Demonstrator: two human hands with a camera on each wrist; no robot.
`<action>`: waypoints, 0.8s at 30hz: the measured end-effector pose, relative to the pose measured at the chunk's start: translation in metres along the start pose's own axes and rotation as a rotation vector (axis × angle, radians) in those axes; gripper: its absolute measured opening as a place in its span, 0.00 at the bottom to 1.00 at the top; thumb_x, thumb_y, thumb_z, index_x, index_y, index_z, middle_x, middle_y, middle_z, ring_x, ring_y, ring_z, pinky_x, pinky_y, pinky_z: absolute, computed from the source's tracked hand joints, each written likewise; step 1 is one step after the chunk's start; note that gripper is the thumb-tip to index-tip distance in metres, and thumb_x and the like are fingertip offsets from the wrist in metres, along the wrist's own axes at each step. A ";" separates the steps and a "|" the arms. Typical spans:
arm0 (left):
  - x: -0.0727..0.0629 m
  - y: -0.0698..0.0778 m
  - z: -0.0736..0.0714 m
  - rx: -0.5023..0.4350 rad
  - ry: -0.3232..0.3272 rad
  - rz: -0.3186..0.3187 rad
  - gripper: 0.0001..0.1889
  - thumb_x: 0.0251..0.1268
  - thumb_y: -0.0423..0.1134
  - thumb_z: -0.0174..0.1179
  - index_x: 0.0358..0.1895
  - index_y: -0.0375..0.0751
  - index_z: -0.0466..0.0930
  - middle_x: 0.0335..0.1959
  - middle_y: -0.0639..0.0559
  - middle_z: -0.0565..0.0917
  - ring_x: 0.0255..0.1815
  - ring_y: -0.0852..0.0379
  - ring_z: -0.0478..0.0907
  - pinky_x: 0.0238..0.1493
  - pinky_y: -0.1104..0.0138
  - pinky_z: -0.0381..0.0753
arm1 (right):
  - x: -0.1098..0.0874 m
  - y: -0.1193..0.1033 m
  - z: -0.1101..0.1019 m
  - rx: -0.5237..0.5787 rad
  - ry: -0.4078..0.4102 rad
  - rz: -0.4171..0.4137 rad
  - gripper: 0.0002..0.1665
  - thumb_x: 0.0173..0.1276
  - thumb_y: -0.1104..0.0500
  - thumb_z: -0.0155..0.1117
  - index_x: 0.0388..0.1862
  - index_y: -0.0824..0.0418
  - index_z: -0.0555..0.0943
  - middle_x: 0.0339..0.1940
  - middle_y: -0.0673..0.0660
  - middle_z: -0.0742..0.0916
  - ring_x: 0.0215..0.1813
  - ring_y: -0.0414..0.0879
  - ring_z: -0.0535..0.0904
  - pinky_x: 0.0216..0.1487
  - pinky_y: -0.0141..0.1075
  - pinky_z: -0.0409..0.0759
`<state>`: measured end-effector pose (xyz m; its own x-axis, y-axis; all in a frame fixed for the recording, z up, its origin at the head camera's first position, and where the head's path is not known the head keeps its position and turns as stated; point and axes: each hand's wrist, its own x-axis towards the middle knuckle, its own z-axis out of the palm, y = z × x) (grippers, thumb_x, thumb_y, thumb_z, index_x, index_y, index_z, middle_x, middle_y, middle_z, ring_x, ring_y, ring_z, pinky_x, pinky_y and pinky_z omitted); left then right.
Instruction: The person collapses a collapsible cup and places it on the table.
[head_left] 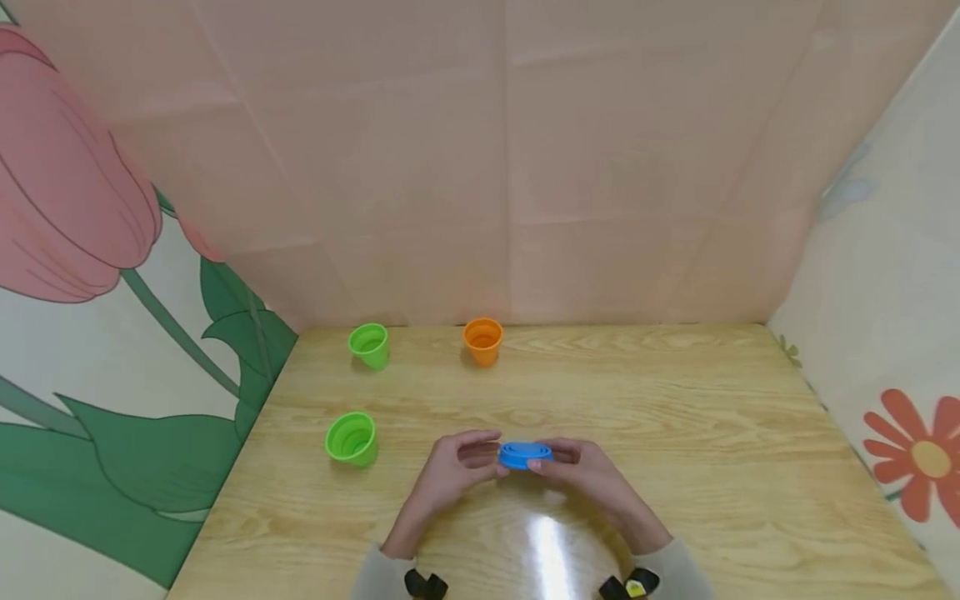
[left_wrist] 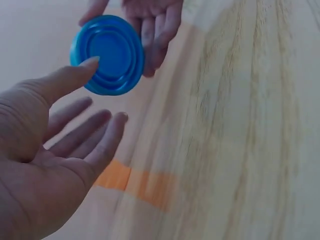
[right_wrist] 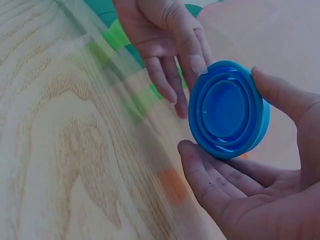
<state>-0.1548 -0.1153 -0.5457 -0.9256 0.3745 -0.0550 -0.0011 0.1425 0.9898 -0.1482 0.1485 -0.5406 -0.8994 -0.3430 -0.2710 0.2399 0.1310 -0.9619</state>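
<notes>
A blue collapsible cup (head_left: pixel 525 454), folded flat into a ringed disc, is held above the table in front of me. My right hand (head_left: pixel 592 477) grips its rim between thumb and fingers, seen closely in the right wrist view with the cup's concentric rings (right_wrist: pixel 225 107) facing the camera. On the other side is my left hand (head_left: pixel 452 468), its thumb at the cup's edge. The other left fingers (left_wrist: pixel 102 142) are loosely extended and apart from the cup in the left wrist view. Whether that thumb presses on the cup is hard to tell.
Two green cups (head_left: pixel 352 439) (head_left: pixel 369 346) stand expanded on the left of the wooden table (head_left: pixel 675 408). An orange cup (head_left: pixel 483 342) stands near its back edge. Behind rises a pink cloth backdrop (head_left: pixel 510 167). Flower-printed panels flank both sides.
</notes>
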 end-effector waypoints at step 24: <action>-0.002 0.000 -0.008 0.013 0.116 -0.009 0.17 0.69 0.45 0.72 0.55 0.39 0.90 0.48 0.40 0.93 0.47 0.55 0.92 0.50 0.63 0.93 | 0.005 -0.004 0.007 0.127 0.016 -0.005 0.32 0.74 0.52 0.71 0.65 0.75 0.80 0.58 0.67 0.89 0.55 0.49 0.91 0.60 0.45 0.90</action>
<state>-0.1561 -0.1236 -0.5440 -0.9632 0.2645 -0.0480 -0.0059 0.1575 0.9875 -0.1514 0.1401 -0.5389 -0.9061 -0.3284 -0.2666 0.2790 0.0100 -0.9602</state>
